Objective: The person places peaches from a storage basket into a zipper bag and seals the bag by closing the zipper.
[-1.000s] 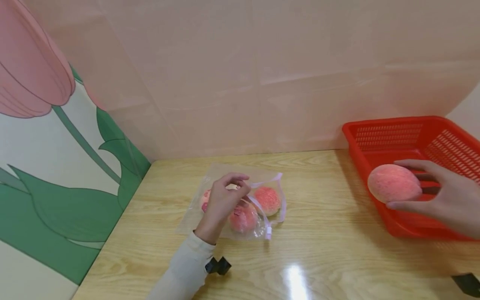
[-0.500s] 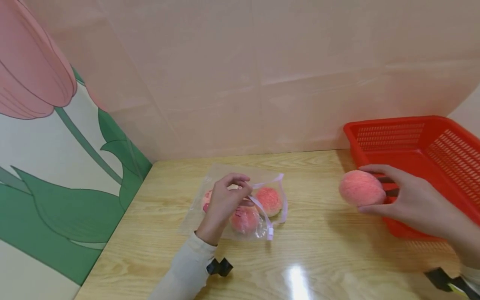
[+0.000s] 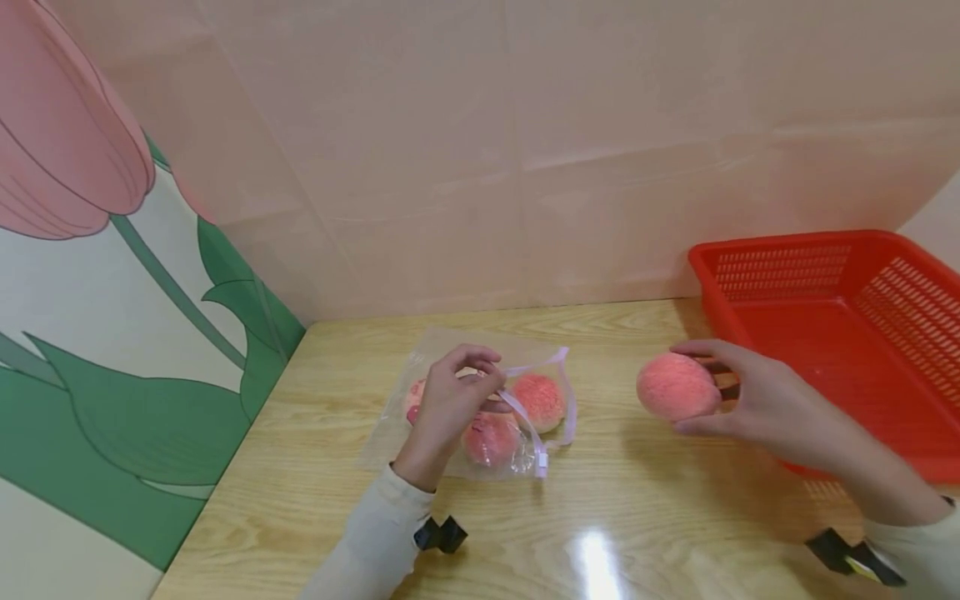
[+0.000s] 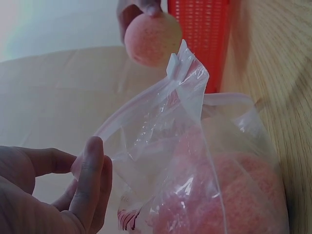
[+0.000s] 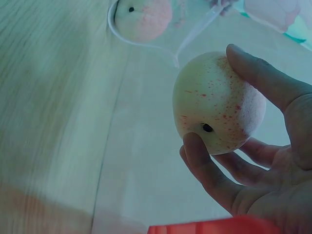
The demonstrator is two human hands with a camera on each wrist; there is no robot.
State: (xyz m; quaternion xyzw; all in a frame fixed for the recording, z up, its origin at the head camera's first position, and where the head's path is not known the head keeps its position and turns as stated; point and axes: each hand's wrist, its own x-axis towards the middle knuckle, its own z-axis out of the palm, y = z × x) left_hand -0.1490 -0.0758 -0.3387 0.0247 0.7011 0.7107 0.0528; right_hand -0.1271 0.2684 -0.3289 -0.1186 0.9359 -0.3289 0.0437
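Observation:
My right hand (image 3: 772, 408) grips a pink peach (image 3: 675, 387) by its sides, in the air over the table left of the red basket. In the right wrist view the peach (image 5: 209, 105) shows a pale side with red specks and a dark stem pit. With thumb and fingers my left hand (image 4: 63, 190) pinches the upper edge of a clear zip bag (image 4: 146, 117), lifting its mouth apart. Several peaches lie in the bag, one (image 3: 537, 402) near its mouth and another (image 3: 491, 438) below the left hand. A white slider (image 3: 541, 463) sits on the bag's pale purple zip edge.
A red plastic basket (image 3: 832, 350) with slotted walls stands at the right of the wooden table (image 3: 300, 500). A beige covered wall (image 3: 510, 167) rises behind the table, and a tulip-patterned panel (image 3: 112, 333) borders it at left.
My right hand has carried the peach leftward from over the basket to above the table, closer to the bag. The left hand and the bag have hardly moved.

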